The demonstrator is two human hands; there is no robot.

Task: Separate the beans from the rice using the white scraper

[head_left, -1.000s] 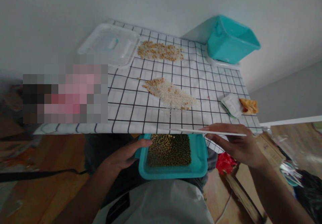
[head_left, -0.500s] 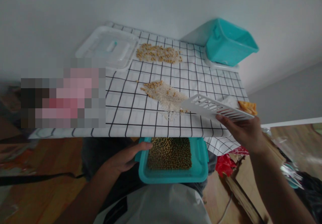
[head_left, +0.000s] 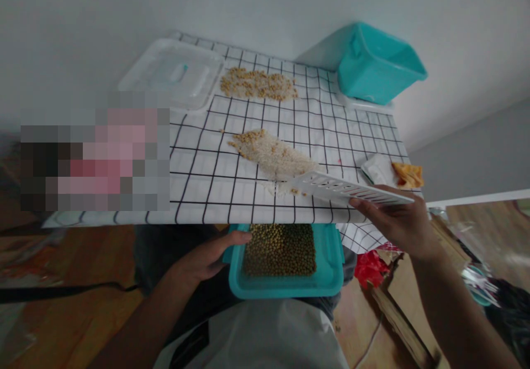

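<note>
My right hand grips a white slotted plastic sheet, held almost flat just above the table, its left edge at the near end of a pile of rice mixed with beans. My left hand holds the left rim of a teal tray full of green-brown beans, which rests on my lap under the table's near edge. A second pile of beans and rice lies farther back on the white black-gridded tablecloth.
A clear plastic lid lies at the table's back left. A teal bin stands at the back right. White paper and an orange wrapper sit at the right edge. A pixelated patch covers the table's left. Red and wooden clutter lies on the floor at right.
My right hand brought the slotted sheet from edge-on at the table's near edge up over the table, then lowered it flatter and left toward the near rice pile. The left hand stayed put.
</note>
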